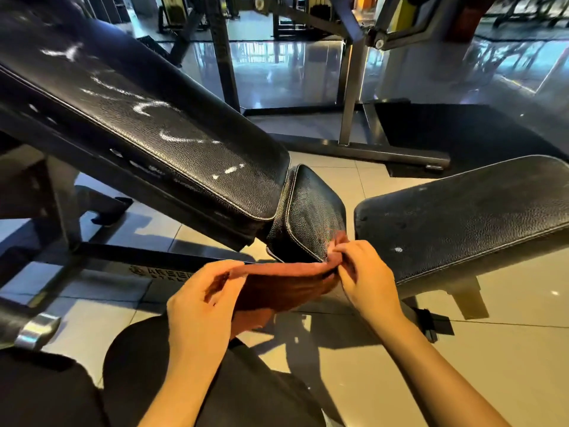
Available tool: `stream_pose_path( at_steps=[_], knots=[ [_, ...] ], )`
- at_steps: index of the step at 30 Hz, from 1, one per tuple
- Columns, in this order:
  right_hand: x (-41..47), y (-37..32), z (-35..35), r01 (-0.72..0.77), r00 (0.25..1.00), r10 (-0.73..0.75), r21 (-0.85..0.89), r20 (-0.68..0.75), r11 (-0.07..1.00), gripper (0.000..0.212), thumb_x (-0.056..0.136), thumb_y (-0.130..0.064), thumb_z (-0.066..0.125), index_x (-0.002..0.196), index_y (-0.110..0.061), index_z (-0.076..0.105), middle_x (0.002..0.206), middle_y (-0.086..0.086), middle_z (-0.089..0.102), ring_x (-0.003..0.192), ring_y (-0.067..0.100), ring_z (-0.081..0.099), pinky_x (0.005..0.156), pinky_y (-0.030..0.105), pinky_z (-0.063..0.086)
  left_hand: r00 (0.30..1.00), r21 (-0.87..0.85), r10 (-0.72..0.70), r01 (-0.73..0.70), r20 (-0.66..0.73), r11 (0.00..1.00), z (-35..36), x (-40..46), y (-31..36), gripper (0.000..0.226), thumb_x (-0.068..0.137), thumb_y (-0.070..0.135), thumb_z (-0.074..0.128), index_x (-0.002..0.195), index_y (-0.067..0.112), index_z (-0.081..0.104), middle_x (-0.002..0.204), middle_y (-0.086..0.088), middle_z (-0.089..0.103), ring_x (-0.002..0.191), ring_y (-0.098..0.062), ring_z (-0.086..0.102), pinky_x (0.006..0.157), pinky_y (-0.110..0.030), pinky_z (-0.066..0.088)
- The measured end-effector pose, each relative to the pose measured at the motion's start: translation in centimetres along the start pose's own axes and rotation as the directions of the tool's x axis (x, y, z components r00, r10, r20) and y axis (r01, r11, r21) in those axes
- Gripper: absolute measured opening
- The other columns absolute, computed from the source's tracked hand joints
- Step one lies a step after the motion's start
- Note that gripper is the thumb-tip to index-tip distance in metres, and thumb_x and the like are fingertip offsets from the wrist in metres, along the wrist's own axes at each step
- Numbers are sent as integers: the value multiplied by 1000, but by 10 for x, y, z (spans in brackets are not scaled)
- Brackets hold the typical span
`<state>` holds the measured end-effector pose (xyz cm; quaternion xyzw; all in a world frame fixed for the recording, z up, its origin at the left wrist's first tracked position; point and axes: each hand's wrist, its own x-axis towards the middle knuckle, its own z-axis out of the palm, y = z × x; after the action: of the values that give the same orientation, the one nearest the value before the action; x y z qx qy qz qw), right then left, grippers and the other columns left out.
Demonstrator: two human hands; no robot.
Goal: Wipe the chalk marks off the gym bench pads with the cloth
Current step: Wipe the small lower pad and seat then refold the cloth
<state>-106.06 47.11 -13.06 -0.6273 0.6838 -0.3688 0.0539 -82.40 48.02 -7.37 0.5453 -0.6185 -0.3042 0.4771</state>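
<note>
Head view: both hands (200,300) (366,278) stretch cloth (277,282) sideways.

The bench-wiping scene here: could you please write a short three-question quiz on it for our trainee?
1. True or false: the long back pad carries white chalk marks.
2. Which hands grip the red cloth? A) left hand only B) right hand only C) both
3. Fill in: the cloth is held just in front of the small ___ pad.

Key: 1 true; 2 C; 3 seat.
</note>
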Motion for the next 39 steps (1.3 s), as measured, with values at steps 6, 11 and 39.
stream_pose_path(
  at_steps=[6,11,39],
  knots=[
    [-42,3,-29,-75,996,77,37,-45,996,12,82,-21,76,86,-30,70,83,-11,57,74,5,51,61,17,41,957,103,250,-237,-145,966,4,4,24,25,91,8,62,93,33,64,94,18,63,93,7,57,79,-1,40],
    [-67,1,-39,-258,956,256,-4,144,966,8,88,-36,68,85,-30,63,81,-11,60,77,11,56,63,20,40,768,212,639,-632,42,746,65,42,45,19,92,13,53,97,6,70,97,-4,66,94,-12,57,89,-13,40],
    [105,-3,44,-266,934,227,110,276,958,58,101,-55,17,154,-37,5,164,-3,-2,150,22,-4,119,54,-3,996,133,92,-90,-9,987,68,14,-14,26,96,29,50,109,52,48,119,36,44,114,6,48,92,-5,34]
  ],
)
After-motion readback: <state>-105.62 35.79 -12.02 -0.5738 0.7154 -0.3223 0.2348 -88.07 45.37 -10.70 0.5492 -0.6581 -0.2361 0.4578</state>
